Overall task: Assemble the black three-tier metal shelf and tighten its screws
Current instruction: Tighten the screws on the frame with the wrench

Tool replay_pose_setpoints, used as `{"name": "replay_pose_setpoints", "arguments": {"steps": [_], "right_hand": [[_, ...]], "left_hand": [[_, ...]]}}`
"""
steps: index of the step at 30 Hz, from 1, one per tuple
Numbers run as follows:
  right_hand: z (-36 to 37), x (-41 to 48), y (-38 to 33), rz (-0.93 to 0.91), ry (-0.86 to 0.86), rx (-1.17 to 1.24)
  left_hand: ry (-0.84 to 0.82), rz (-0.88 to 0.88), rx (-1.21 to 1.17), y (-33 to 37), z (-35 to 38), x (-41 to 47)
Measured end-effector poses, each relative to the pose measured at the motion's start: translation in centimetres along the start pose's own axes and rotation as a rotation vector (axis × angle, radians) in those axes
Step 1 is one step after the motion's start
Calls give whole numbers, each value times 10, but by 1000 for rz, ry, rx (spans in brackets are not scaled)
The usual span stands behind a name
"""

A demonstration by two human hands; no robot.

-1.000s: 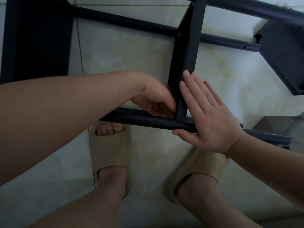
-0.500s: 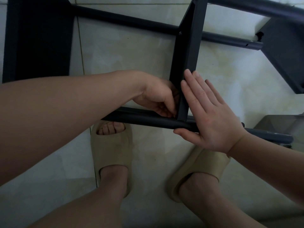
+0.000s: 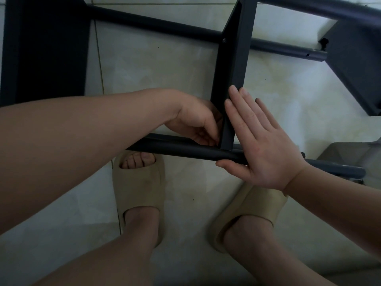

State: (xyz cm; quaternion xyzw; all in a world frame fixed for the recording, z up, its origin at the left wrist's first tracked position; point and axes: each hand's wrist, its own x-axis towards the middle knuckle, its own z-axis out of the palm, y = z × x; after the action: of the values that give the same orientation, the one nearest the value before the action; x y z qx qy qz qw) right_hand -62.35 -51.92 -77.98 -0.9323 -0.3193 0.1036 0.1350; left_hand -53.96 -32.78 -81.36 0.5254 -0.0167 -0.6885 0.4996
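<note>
The black metal shelf lies on its side on the tiled floor. Its middle shelf panel (image 3: pixel 233 65) stands edge-on and meets the near round tube (image 3: pixel 181 150) at a corner joint. My left hand (image 3: pixel 195 122) reaches in from the left with its fingertips pinched together at that joint; what they pinch is hidden. My right hand (image 3: pixel 261 145) lies flat with straight fingers against the panel's right face, its thumb hooked under the tube. A small screw head (image 3: pixel 224 40) shows where the panel meets the far tube (image 3: pixel 156 23).
A second shelf panel (image 3: pixel 43 50) stands at the far left and a third (image 3: pixel 356 65) at the right. My feet in beige slippers (image 3: pixel 140 188) stand just below the near tube. A grey box-like thing (image 3: pixel 354 155) sits at the right edge.
My left fingertips have shifted slightly at the joint, curling closer against the panel. The right hand stays pressed flat, and the shelf has not moved.
</note>
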Motion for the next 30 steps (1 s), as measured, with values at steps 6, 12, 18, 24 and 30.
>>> {"name": "replay_pose_setpoints", "arguments": {"steps": [6,12,18,24,30], "right_hand": [[0,0,1,-1,0,-2],[1,0,1,-3,14,-1],[1,0,1,-4,25,5],[1,0,0,-2,20,8],[1,0,1,-3,18,10]], "left_hand": [[14,74,-27,-6,2,-1],[12,57,-72,-8,1,-1],[57,-61,34,-1,0,-1],[78,-73,80,6,-1,-1],[71,-81,107,9,0,-1]]}}
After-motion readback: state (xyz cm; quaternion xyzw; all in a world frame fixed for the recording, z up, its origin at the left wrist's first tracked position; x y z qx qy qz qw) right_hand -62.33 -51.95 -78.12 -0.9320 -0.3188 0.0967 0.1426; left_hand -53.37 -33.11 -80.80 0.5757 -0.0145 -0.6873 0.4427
